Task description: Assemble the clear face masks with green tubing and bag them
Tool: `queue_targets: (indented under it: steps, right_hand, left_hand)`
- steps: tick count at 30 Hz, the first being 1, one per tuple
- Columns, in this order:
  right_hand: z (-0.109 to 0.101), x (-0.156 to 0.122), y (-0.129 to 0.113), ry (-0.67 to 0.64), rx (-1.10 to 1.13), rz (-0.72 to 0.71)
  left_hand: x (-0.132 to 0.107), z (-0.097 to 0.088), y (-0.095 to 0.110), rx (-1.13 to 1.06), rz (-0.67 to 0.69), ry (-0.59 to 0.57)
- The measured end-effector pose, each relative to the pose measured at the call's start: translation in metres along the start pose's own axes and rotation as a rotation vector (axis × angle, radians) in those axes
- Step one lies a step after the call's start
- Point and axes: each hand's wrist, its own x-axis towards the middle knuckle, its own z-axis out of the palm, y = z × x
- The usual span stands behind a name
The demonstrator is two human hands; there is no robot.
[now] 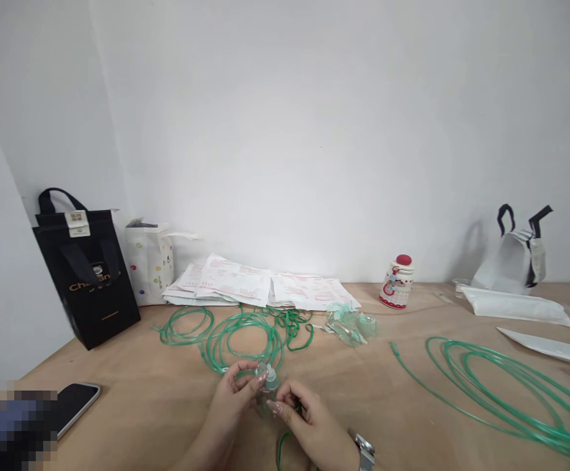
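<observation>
Near the front middle of the table, a clear oxygen mask with a pale connector on top is held between both hands. My left hand pinches its left side, thumb by the connector. On the other side, my right hand has its thumb and curled fingers closed on the mask's lower edge. A green elastic strap hangs below the right hand. Just beyond the hands lie coils of green tubing. Further back is a tangle of green straps, beside more clear masks.
Printed packets lie along the wall. A black bag and white dotted bag stand left, a phone nearer. Rightward are a red-capped bottle, a large green tubing coil, white packages and another bag.
</observation>
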Motion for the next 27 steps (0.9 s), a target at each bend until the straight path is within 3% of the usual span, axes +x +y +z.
queue_targets:
  steps: [7,15,27]
  right_hand:
    - [0.001,0.007,0.012,0.038,0.131,0.031]
    - [-0.003,0.006,0.01,0.105,0.028,-0.001]
    - [0.005,-0.005,0.007,0.121,-0.593,-0.27]
  left_hand:
    - [-0.004,0.0,0.004,-0.014,-0.097,-0.009]
    - [-0.006,0.0,0.009,-0.039,-0.103,-0.039]
    - [-0.005,0.002,0.003,0.023,-0.048,-0.075]
